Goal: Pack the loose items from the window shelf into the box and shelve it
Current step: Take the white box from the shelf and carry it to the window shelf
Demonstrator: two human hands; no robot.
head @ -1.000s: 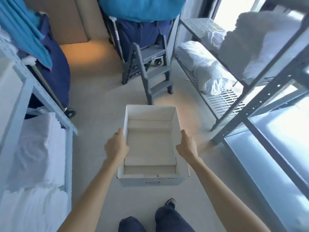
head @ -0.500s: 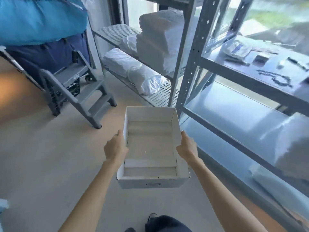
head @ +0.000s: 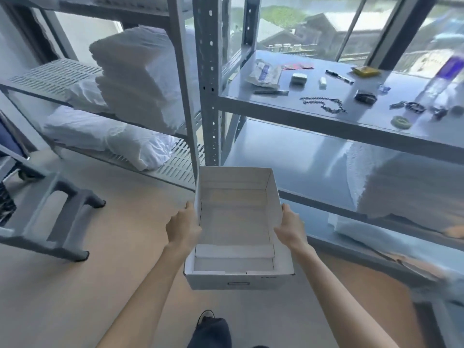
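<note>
A grey step stool (head: 50, 217) is standing at the left, stacked white linens (head: 135, 79) lying on the rack (head: 50, 74) beside it. The left hand (head: 183, 229) is gripping the left wall of the open white box (head: 233, 222), held above the floor (head: 100, 297), and the right hand (head: 291, 227) is gripping its right wall. Upper right, a chain (head: 324, 105) and a pen (head: 339, 76) are lying on the window shelf (head: 283, 110).

The grey window shelf (head: 334, 92) carries a crumpled packet (head: 263, 75) at its left, a black pen (head: 339, 77) farther back, a chain (head: 324, 106) near the front edge, and a green ring (head: 401, 122) to the right.
</note>
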